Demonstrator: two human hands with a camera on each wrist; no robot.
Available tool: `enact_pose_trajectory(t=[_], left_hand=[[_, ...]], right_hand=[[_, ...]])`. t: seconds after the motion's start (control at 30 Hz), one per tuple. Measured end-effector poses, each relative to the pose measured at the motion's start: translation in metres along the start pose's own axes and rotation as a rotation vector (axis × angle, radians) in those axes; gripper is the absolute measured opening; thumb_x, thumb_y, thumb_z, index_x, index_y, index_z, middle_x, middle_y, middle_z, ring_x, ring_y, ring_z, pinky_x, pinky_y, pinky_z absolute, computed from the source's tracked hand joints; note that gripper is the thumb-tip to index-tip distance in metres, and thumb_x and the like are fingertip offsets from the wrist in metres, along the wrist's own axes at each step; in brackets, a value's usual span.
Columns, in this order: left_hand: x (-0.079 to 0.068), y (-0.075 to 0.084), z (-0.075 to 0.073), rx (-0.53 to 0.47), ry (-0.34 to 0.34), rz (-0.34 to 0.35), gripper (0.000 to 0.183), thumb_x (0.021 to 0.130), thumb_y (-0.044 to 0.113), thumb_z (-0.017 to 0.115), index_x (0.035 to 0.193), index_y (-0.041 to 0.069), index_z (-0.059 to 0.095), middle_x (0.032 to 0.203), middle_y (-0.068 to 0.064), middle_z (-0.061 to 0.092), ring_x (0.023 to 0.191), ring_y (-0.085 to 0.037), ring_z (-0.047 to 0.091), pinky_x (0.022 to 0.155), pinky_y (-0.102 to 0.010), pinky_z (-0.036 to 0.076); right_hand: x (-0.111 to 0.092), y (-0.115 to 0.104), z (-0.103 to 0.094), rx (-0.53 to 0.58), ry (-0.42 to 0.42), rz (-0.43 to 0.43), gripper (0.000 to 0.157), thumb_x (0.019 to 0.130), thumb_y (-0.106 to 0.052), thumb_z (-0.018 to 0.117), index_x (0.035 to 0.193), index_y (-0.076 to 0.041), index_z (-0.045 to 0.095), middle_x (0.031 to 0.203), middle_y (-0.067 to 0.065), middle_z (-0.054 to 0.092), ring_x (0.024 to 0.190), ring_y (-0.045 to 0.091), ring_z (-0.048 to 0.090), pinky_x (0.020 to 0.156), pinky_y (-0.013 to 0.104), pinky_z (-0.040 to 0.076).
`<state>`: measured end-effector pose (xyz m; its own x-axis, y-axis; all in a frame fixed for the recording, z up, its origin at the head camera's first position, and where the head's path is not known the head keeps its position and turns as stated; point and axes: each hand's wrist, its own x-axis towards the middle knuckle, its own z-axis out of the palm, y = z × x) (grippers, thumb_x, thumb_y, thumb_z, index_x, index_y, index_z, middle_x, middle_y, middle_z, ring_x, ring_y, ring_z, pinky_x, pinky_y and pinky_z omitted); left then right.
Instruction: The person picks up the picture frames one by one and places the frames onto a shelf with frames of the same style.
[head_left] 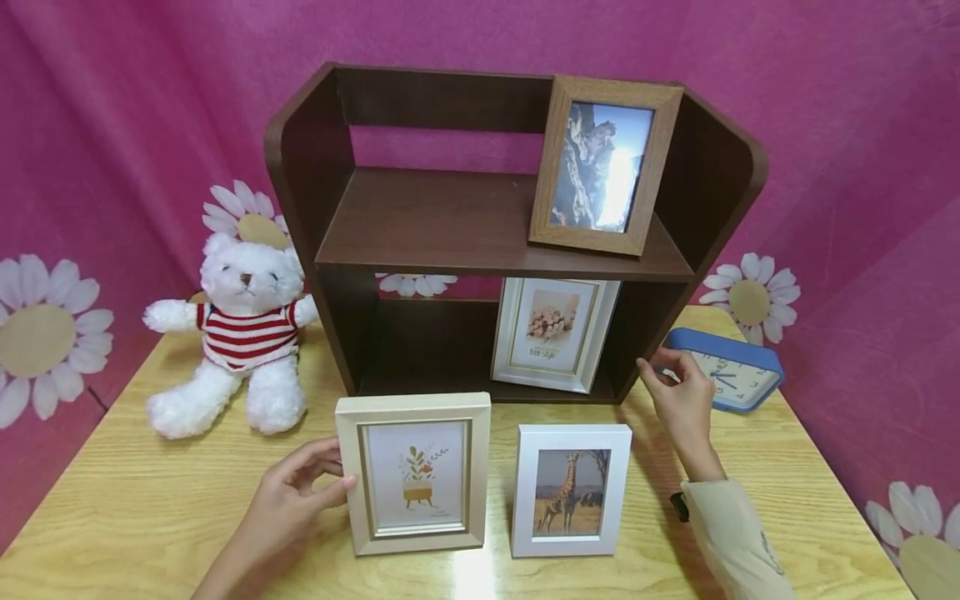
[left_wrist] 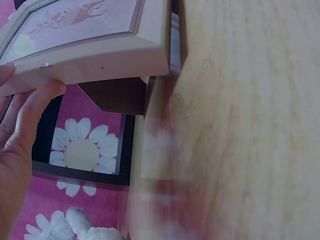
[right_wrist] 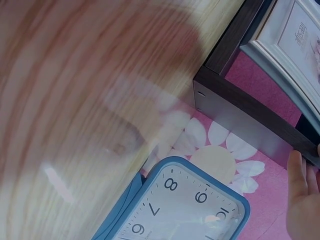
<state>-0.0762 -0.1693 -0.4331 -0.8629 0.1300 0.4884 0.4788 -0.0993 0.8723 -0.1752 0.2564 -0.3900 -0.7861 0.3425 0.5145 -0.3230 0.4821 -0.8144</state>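
Note:
My left hand [head_left: 288, 492] holds the left edge of a cream picture frame [head_left: 349, 483] with a plant print, thumb in front and fingers behind. In the left wrist view, this frame [left_wrist: 115, 60] stands tilted with its dark back support showing. Over on the right, my right hand [head_left: 684, 400] has its fingertips at the lower front edge of the dark brown shelf's side panel [head_left: 660, 333]. From the right wrist, its fingers [right_wrist: 297, 182] look straight against the panel's outer face. A white frame [head_left: 527, 492] with a giraffe picture stands between the hands.
A wood-coloured frame [head_left: 660, 167] leans on the upper shelf at the right. Below it, a silvery frame [head_left: 517, 333] stands inside the lower compartment. A blue clock [head_left: 738, 379] lies tilted beside my right hand. At the left sits a white teddy bear [head_left: 251, 333] in a striped top.

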Motion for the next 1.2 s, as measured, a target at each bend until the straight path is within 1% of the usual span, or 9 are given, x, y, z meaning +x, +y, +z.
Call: enact_pose_trajectory(t=[0.17,0.27,0.33,0.47,0.67,0.73,0.93,1.07,1.2], left_hand=[[0.003,-0.003,-0.001,0.033,0.027,-0.061,0.049,0.074,-0.022,0.063,0.111,0.010,0.065,0.096,0.006,0.066,0.085,-0.005,0.061,0.069,-0.018,0.055],[0.006,-0.013,-0.007,0.040,-0.001,-0.038,0.047,0.076,-0.021,0.063,0.114,0.007,0.064,0.098,0.006,0.066,0.087,-0.004,0.062,0.069,-0.018,0.056],[0.009,-0.014,-0.009,0.063,-0.008,-0.028,0.048,0.076,-0.021,0.063,0.114,0.008,0.063,0.097,0.008,0.067,0.087,-0.004,0.062,0.070,-0.018,0.055],[0.021,-0.007,-0.009,0.089,0.009,0.019,0.050,0.074,-0.022,0.063,0.112,0.011,0.063,0.094,0.008,0.066,0.087,-0.003,0.062,0.071,-0.015,0.054],[0.038,0.003,-0.010,0.111,0.081,0.010,0.058,0.074,-0.026,0.061,0.110,0.019,0.063,0.088,0.008,0.065,0.084,-0.002,0.062,0.064,-0.016,0.055],[0.043,0.003,-0.010,0.121,0.097,-0.014,0.054,0.075,-0.026,0.060,0.111,0.014,0.062,0.087,0.007,0.066,0.084,-0.003,0.062,0.062,-0.019,0.056],[0.057,0.003,-0.011,0.261,0.126,-0.099,0.038,0.080,-0.017,0.063,0.117,-0.015,0.055,0.086,0.015,0.064,0.083,0.001,0.061,0.070,-0.015,0.055],[0.067,0.001,-0.010,0.295,0.129,-0.160,0.040,0.083,-0.011,0.064,0.121,-0.017,0.053,0.086,0.018,0.062,0.084,0.003,0.059,0.072,-0.015,0.054],[0.075,0.000,-0.007,0.239,0.133,-0.236,0.044,0.086,-0.005,0.064,0.126,-0.016,0.049,0.089,0.015,0.062,0.087,0.001,0.060,0.067,-0.023,0.058]], right_hand=[[0.000,-0.001,0.000,0.005,-0.003,0.007,0.019,0.078,0.011,0.069,0.093,0.018,0.060,0.078,-0.007,0.060,0.073,-0.010,0.056,0.067,0.003,0.048],[0.000,-0.002,0.000,-0.009,-0.004,0.015,0.020,0.079,0.009,0.069,0.094,0.018,0.060,0.079,-0.007,0.058,0.073,-0.010,0.057,0.067,0.003,0.048],[0.000,-0.002,0.000,-0.019,-0.003,0.016,0.020,0.079,0.009,0.070,0.094,0.018,0.060,0.079,-0.007,0.058,0.073,-0.010,0.057,0.067,0.003,0.048],[0.000,-0.001,-0.001,-0.027,0.000,0.011,0.020,0.079,0.009,0.070,0.094,0.018,0.060,0.079,-0.005,0.058,0.074,-0.011,0.056,0.067,0.003,0.048],[0.000,-0.002,-0.001,-0.029,-0.012,0.010,0.020,0.080,0.007,0.070,0.094,0.017,0.060,0.080,0.002,0.060,0.074,-0.012,0.056,0.067,0.003,0.047],[0.000,-0.002,-0.001,-0.031,-0.013,0.010,0.020,0.080,0.007,0.070,0.094,0.017,0.060,0.081,0.003,0.061,0.074,-0.013,0.056,0.067,0.003,0.047],[0.000,-0.001,-0.002,-0.032,-0.011,0.000,0.020,0.079,0.008,0.070,0.094,0.018,0.060,0.079,-0.004,0.059,0.074,-0.013,0.055,0.068,0.003,0.047],[0.000,-0.001,-0.001,-0.035,-0.009,-0.005,0.021,0.079,0.009,0.070,0.094,0.018,0.060,0.079,-0.006,0.058,0.074,-0.015,0.054,0.068,0.003,0.047],[0.000,0.001,-0.001,-0.031,-0.008,-0.003,0.021,0.079,0.008,0.070,0.094,0.018,0.060,0.079,-0.008,0.058,0.074,-0.015,0.054,0.068,0.002,0.047]])
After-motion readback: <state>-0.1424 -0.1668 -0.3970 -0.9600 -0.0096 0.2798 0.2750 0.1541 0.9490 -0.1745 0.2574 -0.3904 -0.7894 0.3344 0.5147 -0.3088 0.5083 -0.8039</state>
